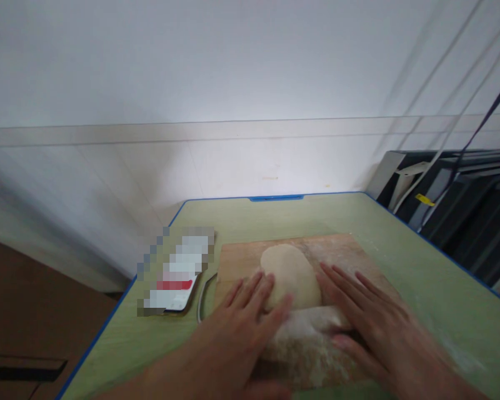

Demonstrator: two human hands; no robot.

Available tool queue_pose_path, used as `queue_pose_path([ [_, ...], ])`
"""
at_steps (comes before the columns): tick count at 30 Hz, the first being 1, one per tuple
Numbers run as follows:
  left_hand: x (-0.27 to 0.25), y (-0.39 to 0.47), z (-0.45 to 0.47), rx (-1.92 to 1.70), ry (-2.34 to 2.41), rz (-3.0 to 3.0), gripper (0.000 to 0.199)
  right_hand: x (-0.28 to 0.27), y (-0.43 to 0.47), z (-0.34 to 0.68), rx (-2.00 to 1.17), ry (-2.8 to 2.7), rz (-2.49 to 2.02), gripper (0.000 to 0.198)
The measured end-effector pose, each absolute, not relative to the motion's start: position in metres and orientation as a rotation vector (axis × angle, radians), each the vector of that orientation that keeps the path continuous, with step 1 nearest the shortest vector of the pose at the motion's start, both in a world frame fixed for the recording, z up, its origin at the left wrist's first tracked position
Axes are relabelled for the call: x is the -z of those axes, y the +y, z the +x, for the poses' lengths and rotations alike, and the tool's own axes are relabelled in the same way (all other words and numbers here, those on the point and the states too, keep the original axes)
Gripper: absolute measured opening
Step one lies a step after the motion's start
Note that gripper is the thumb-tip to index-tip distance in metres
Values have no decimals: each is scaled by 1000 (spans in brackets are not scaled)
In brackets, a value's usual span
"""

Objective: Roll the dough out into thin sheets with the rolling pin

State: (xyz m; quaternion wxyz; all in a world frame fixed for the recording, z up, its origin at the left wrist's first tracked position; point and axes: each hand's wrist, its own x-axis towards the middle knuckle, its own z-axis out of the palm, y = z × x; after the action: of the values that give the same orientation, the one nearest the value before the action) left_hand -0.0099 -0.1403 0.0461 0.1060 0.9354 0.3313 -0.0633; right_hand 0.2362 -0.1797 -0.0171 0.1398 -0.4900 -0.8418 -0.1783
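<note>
A flattened oval of pale dough (294, 275) lies on a flour-dusted wooden board (241, 255). Across its near edge, between my hands, runs a whitish floury roll-shaped thing (310, 322); whether it is a rolling pin or folded dough I cannot tell. My left hand (241, 319) is open, fingers stretched forward beside the dough's left edge, its thumb over the dough. To the right, my right hand (373, 316) is also open and flat, fingertips near the dough's right side and thumb by the end of the roll. Both palms hide what is beneath them.
Left of the board lies a phone-like device (181, 294), its screen pixelated. A curved metal handle (200, 303) shows by the board's left edge. The green table (254, 216) has a blue rim and stands against a white wall (233, 161). Dark flat panels (462, 205) and cables are at right.
</note>
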Motion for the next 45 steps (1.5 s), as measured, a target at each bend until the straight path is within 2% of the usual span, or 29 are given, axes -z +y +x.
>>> queue_pose_path([
  [5, -36, -141, -4, 174, 893, 2789, 84, 21, -190, 239, 499, -2407, -1333, 69],
  [11, -36, -117, -11, -2, 986, 2765, 75, 6, -146, 236, 163, -2486, -1476, 50],
  [14, -38, -112, -15, -60, 985, 2727, 73, -2, -131, 232, 62, -2480, -1513, 48],
  [19, -42, -129, -10, 56, 928, 2718, 83, 7, -147, 234, 166, -2443, -1487, 49],
  [25, -27, -145, 0, 277, 863, 2753, 88, 22, -185, 239, 435, -2421, -1461, 66],
  [29, -19, -147, 1, 251, 878, 2828, 91, 26, -194, 241, 541, -2403, -1386, 72],
  [32, -23, -141, -1, 139, 914, 2858, 90, 21, -184, 241, 450, -2443, -1464, 64],
  [36, -32, -120, -6, -28, 1001, 2834, 75, 8, -152, 238, 159, -2497, -1490, 50],
  [39, -32, -107, -11, -129, 1048, 2802, 69, 1, -132, 234, 41, -2476, -1525, 48],
  [45, -29, -111, -12, -41, 999, 2771, 80, 4, -142, 230, 118, -2430, -1497, 47],
])
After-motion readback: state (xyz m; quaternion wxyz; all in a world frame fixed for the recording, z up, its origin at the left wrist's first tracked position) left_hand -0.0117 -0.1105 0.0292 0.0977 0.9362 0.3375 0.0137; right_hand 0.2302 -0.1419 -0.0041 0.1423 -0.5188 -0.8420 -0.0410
